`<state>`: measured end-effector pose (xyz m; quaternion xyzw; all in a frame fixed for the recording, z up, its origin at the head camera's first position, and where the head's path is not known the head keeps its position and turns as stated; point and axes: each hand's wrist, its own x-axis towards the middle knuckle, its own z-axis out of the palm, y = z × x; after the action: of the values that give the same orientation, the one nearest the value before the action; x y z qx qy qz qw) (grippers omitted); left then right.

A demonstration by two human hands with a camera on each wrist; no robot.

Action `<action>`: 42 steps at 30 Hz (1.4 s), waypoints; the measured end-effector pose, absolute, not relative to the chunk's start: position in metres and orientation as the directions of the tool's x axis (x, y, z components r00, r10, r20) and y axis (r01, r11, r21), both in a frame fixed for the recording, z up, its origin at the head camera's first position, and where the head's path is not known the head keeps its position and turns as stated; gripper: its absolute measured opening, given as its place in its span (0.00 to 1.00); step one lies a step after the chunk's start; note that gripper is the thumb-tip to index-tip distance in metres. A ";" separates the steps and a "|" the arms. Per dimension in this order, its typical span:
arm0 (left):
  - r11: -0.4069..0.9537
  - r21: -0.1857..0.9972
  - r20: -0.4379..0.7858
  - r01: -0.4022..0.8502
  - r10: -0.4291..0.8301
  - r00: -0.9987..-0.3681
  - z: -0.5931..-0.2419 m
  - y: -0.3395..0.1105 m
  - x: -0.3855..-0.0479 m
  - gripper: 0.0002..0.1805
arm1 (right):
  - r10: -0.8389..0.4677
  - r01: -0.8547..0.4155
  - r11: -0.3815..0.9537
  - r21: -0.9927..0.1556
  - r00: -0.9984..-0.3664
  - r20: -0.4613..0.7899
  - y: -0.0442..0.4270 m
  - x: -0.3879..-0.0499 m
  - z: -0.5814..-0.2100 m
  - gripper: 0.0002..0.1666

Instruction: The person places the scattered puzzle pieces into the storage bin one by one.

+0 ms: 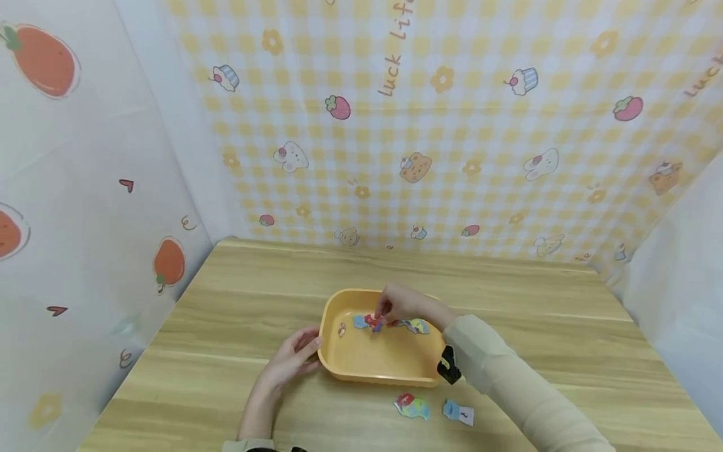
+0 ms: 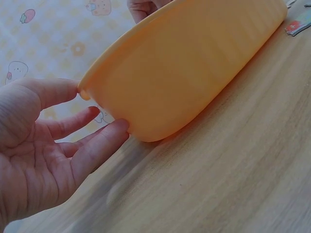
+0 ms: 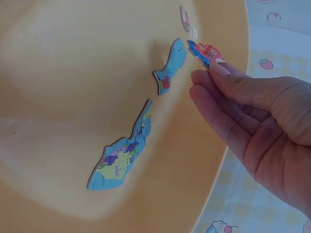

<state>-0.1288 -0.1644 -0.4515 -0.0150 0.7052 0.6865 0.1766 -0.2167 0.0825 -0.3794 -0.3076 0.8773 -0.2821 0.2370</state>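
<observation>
A yellow tray stands on the table, and my left hand touches its left end. In the left wrist view, the spread, fairly straight fingers of my left hand meet the rim and outer wall of the tray. Over the tray's far side, my right hand pinches a small red-and-blue piece between thumb and fingers. Below my right hand, a blue piece and a larger map-printed piece lie in the tray. A small pale piece lies near the wall.
Outside the tray's near side, a red, yellow and green piece and a blue-and-white piece lie on the wooden table. A checked printed cloth hangs behind, with a white printed one at the left.
</observation>
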 end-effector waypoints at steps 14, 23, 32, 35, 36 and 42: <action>0.064 0.962 -0.271 -0.264 0.223 -0.936 -0.449 -0.165 -0.129 0.27 | -0.666 -0.380 0.694 -0.612 -0.661 -0.346 0.062 -0.217 -0.393 0.05; 0.062 0.964 -0.266 -0.259 0.243 -0.933 -0.449 -0.167 -0.129 0.27 | -0.624 -0.373 0.755 -0.540 -0.663 -0.414 0.050 -0.217 -0.399 0.05; 0.064 0.960 -0.281 -0.273 0.215 -0.935 -0.450 -0.163 -0.127 0.26 | -0.659 -0.452 0.730 -0.513 -0.663 -0.354 0.043 -0.216 -0.403 0.04; 0.064 0.960 -0.281 -0.273 0.226 -0.933 -0.449 -0.163 -0.127 0.26 | -0.654 -0.468 0.739 -0.485 -0.671 -0.349 0.045 -0.217 -0.401 0.06; 0.064 0.960 -0.280 -0.273 0.232 -0.932 -0.449 -0.163 -0.128 0.26 | -0.650 -0.466 0.744 -0.479 -0.673 -0.354 0.046 -0.217 -0.400 0.07; 0.062 0.957 -0.289 -0.283 0.225 -0.930 -0.449 -0.165 -0.130 0.27 | -0.659 -0.471 0.732 -0.492 -0.671 -0.338 0.054 -0.217 -0.389 0.09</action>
<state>-0.1298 -0.1647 -0.4488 -0.0203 0.7045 0.6847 0.1854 -0.2166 0.0537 -0.3893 -0.3157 0.8952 -0.1853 0.2543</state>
